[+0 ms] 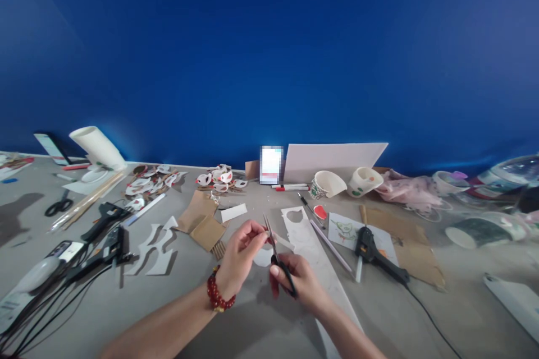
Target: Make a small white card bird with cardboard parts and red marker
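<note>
My right hand (pixel 297 280) grips a pair of black-handled scissors (pixel 281 272), whose blades point up and away, slightly apart. My left hand (pixel 246 244) is closed in a pinch right beside the blades. What sits between its fingertips is too small to make out. A narrow white paper strip (pixel 285 242) shows just to the right of the blades; I cannot tell whether it is held. Below the fingers a white paper piece (pixel 263 258) lies on the table. A long white paper sheet (pixel 301 235) with a rounded cutout runs beneath my right forearm.
Glue guns (pixel 101 255) with cables lie at left, another glue gun (pixel 373 249) at right on cardboard. Cut paper shapes (pixel 158 249), brown cardboard (pixel 206 230) and small white-and-red paper birds (pixel 221 178) are to the left. Paper cups (pixel 326 185) stand along the back wall.
</note>
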Tool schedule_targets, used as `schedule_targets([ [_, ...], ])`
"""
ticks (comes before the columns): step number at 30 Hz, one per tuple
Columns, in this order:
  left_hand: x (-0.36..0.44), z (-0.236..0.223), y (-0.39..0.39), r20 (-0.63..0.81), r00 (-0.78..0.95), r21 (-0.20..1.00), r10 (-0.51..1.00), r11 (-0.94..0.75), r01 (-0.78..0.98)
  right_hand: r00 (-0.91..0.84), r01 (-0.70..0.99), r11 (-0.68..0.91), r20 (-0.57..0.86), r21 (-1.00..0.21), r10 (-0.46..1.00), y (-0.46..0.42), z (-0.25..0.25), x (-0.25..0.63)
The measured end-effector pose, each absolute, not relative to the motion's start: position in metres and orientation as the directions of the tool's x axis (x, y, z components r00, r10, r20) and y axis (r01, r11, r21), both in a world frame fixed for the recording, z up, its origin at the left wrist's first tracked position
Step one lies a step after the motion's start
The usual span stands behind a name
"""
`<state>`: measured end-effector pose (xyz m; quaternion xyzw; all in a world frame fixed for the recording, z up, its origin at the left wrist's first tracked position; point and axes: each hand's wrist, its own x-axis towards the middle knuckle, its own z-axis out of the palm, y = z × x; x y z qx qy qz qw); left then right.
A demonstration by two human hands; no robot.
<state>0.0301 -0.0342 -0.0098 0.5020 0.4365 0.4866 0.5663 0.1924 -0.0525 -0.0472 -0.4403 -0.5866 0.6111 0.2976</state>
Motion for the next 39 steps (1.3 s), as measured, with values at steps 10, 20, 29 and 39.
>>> schedule_targets([
  [10,0.03,-0.013,-0.033,-0.01,0.144,0.99,0.99,0.03,-0.134,-0.435,0.185,-0.102,-0.174,-0.977,0.884,-0.05,-0.048,0.194],
  [20,0.027,-0.008,-0.031,0.02,0.196,0.991,0.98,0.007,-0.134,-0.43,0.195,-0.118,-0.193,-0.974,0.882,-0.05,-0.051,0.196],
  [29,0.02,0.004,-0.026,-0.01,0.235,1.0,0.972,0.015,-0.02,-0.443,0.249,-0.105,-0.21,-0.963,0.872,-0.048,-0.053,0.201],
  [39,0.012,0.006,-0.019,0.013,0.346,0.999,0.938,-0.002,-0.033,-0.464,0.228,-0.127,-0.222,-0.965,0.858,-0.048,-0.052,0.202],
])
